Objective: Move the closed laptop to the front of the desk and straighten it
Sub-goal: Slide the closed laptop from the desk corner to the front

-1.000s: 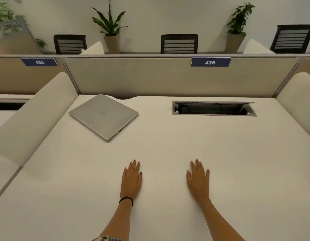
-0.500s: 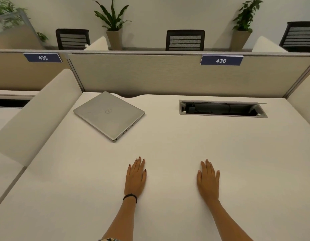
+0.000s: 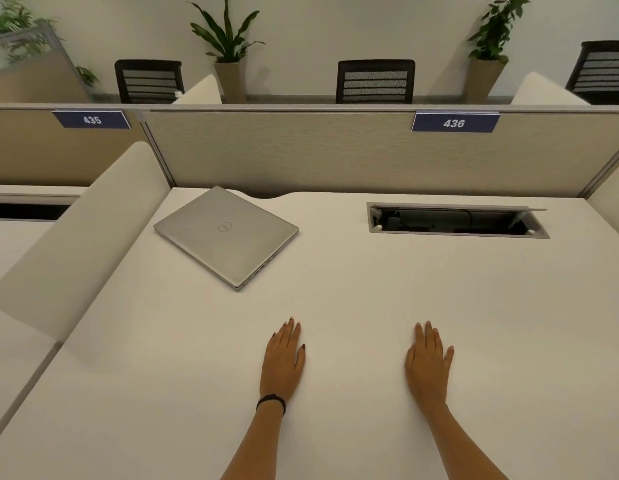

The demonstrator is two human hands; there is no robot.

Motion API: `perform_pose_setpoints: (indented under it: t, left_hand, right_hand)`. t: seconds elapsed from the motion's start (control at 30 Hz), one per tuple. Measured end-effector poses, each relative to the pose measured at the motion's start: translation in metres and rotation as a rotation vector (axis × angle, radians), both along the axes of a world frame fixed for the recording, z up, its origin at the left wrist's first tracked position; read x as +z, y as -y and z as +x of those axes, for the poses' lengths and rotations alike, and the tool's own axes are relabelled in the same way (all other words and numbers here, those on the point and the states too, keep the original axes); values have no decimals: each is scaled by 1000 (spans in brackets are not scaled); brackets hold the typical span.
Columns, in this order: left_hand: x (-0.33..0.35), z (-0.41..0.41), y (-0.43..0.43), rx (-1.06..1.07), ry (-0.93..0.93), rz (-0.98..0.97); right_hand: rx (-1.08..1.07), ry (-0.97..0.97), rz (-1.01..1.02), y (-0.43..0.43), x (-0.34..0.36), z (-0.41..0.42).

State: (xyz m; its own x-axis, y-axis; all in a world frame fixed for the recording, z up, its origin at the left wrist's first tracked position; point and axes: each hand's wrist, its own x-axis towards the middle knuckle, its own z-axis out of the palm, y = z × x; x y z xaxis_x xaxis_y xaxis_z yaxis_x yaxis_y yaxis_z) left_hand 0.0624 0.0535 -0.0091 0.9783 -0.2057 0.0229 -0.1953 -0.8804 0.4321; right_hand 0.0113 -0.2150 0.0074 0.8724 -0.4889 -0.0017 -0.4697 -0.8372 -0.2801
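Observation:
A closed silver laptop (image 3: pixel 228 234) lies at the back left of the white desk (image 3: pixel 370 306), turned at an angle to the desk's edges. My left hand (image 3: pixel 284 358) rests flat on the desk, palm down, well in front of the laptop and slightly to its right. My right hand (image 3: pixel 428 362) lies flat the same way, farther right. Neither hand touches the laptop or holds anything.
An open cable hatch (image 3: pixel 457 221) is sunk into the desk at the back right. A beige partition (image 3: pixel 336 154) closes the back, and a white curved divider (image 3: pixel 79 244) stands along the left side. Chairs and potted plants stand beyond the partition.
The view has drifted a little to the left and down, so everything sits farther right in the frame. The laptop and both hands stay where they were on the desk.

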Motion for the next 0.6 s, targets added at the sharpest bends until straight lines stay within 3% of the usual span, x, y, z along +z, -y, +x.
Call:
perform_pose_setpoints:
  t: [0.33, 0.6]
  left_hand:
    - [1, 12, -6, -64, 31, -31]
    - [2, 33, -22, 27, 54, -78]
  right_hand:
    - [-36, -59, -21, -14, 2, 17]
    - [30, -60, 2, -49, 6, 51]
